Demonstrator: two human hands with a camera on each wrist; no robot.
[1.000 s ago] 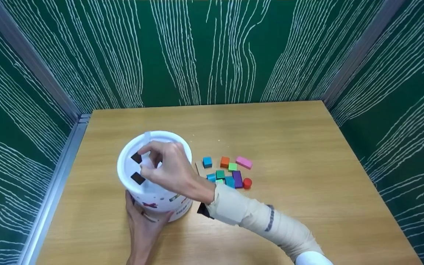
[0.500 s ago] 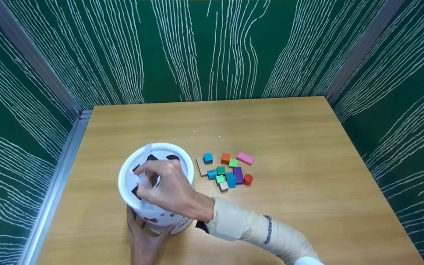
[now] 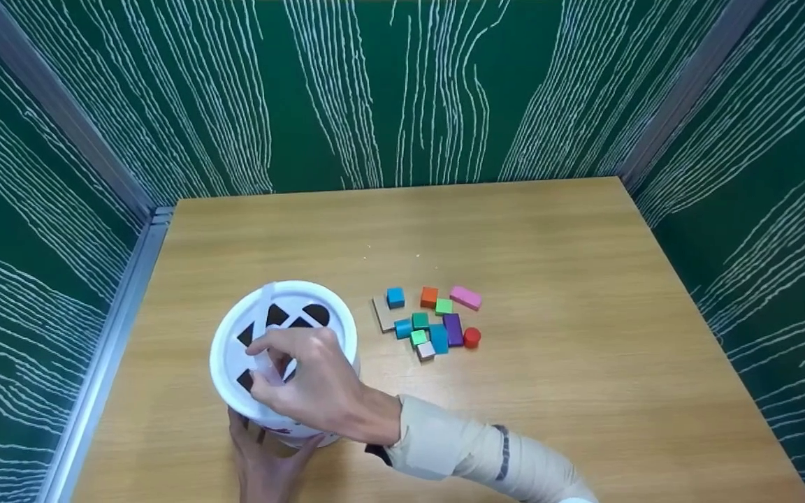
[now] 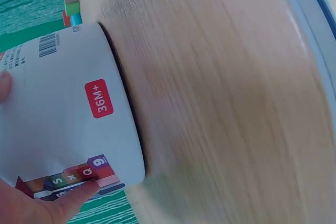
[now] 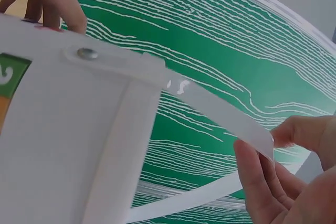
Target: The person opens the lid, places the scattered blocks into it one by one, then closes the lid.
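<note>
1. White handle (image 5: 218, 111): your right hand (image 3: 312, 377) is pinching it over the bucket (image 4: 68, 108).
2. Your left hand (image 3: 266, 464) grips the bucket's side.
3. Bucket's left of the blocks (image 3: 420, 321), seemingly standing on the worktop (image 3: 549, 314).

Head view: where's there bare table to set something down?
Bare: the right of the table, beyond the red cylinder; the far strip between blocks and back wall, save tiny specks. Crowded: bucket, left hand, right hand, blocks beside them; forearm over the near middle.
</note>
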